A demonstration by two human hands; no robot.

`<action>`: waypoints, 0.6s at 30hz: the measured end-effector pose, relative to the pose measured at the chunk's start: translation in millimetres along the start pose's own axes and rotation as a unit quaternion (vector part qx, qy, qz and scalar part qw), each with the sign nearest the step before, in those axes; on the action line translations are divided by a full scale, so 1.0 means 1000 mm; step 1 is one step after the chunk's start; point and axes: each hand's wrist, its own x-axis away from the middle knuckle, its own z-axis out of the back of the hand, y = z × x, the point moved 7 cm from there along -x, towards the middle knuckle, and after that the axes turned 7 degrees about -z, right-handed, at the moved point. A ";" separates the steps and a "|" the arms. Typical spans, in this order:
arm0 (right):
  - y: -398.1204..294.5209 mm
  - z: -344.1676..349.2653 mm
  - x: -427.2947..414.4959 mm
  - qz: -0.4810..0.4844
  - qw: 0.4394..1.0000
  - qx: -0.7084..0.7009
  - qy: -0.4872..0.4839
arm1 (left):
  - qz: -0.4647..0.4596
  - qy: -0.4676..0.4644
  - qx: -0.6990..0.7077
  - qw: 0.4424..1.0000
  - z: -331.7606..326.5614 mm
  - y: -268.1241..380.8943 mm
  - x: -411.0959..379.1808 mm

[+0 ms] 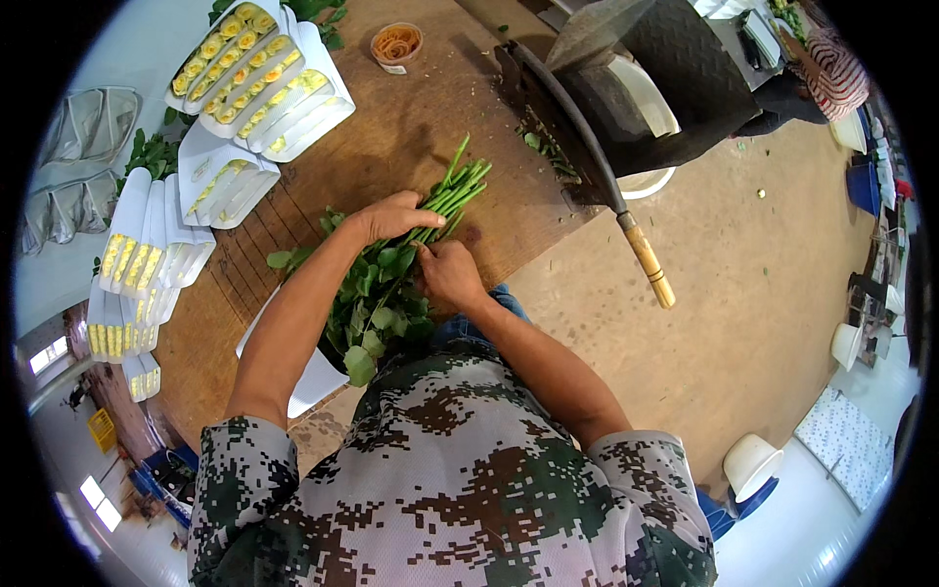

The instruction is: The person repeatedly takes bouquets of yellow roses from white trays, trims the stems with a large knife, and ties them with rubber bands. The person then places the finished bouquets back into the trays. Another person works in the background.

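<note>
A bundle of green, leafy flower stems [458,188] lies over the wooden table in front of me, its bare ends pointing up and right. My left hand [400,218] grips the bundle from above, thumb laid across the stems. Just below, my right hand [447,273] has its fingers curled against the lower side of the stems; its fingertips are partly hidden by leaves. Leaves [381,293] hang down towards my body. White corrugated wrap [315,385] shows under my left forearm, and the flower heads cannot be seen.
Wrapped yellow rose bunches [242,81] are stacked along the left. A tub of rubber bands [396,45] sits at the far side. A long-bladed lever cutter with a wooden handle [649,264] juts past the table's right edge. Another person [836,77] is at the upper right.
</note>
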 end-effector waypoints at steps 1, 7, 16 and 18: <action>0.001 0.001 0.001 -0.001 1.000 0.007 0.009 | 0.001 -0.006 -0.007 1.000 0.000 -0.002 0.000; 0.030 -0.005 -0.006 -0.022 0.985 0.139 0.102 | -0.019 0.007 0.039 0.999 -0.002 0.008 0.006; 0.023 -0.010 0.003 0.009 0.995 -0.052 0.091 | 0.043 -0.020 -0.058 0.997 -0.008 0.023 0.012; 0.025 -0.016 0.001 0.033 0.993 -0.097 0.051 | 0.026 0.005 -0.063 0.998 -0.009 0.025 0.011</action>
